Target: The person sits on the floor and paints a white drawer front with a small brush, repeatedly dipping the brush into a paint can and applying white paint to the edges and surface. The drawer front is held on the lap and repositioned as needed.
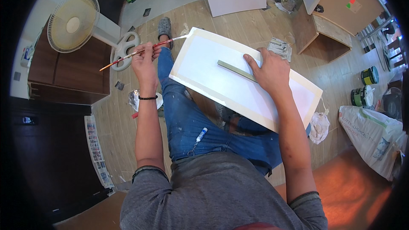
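My left hand [145, 56] holds a slender paintbrush [127, 56] with a paint-stained handle. Its white-coated bristles meet the upper left corner of a white cabinet front panel [204, 60]. Cream masking tape [188, 52] borders the panel's face, and white paint lies along its near left edge. A green-grey strip, apparently a handle [236, 71], runs across the middle of the face; its right end is hidden under my right hand [271, 68]. That hand grips the panel, fingers at the far edge and thumb on the face. The panel lies tilted over my legs.
A pedestal fan [73, 25] stands at left beside brown cabinets [70, 70]. Foil [133, 99] lies beyond my left wrist. To the right are a crumpled cloth [319, 127], paint tubs [361, 97], a large sack [367, 137] and a wooden box [322, 38]. Newspaper [280, 48] lies behind the panel.
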Available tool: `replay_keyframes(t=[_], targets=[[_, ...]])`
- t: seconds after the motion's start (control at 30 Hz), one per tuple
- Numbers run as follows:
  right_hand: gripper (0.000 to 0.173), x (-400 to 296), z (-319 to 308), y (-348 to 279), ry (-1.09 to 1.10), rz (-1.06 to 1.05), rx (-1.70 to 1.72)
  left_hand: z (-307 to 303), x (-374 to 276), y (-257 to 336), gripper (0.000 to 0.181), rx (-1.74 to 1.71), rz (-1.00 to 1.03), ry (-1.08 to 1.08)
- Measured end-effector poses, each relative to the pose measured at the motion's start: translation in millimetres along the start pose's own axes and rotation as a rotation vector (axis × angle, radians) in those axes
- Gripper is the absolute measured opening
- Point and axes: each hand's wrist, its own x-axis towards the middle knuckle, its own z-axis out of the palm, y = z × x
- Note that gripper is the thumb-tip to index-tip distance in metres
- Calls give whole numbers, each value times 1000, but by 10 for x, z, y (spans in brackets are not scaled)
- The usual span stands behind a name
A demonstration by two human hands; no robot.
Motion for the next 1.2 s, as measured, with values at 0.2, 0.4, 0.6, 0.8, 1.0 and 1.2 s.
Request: replay_keyframes(t=[0.2, 0.4, 0.6, 0.8, 1.0, 1.2], targets=[[59, -7, 47, 29, 20, -13, -5, -30, -42, 44, 15, 28, -12, -12], [59, -17, 17, 12, 11, -11, -5, -56, -91, 96, 15, 4, -28, 1], [59, -69, 44, 36, 11, -14, -3, -123, -148, 63, 17, 24, -24, -8], [58, -40, 6, 13, -7, -3, -5, -107, -123, 65, 17, 20, -23, -27], [58, 1, 0, 16, -13, 1, 6, -71, -83, 93, 14, 38, 13, -29], [59, 16, -21, 27, -23, -1, -4, -99, -141, 202, 17, -110, -6, -84]])
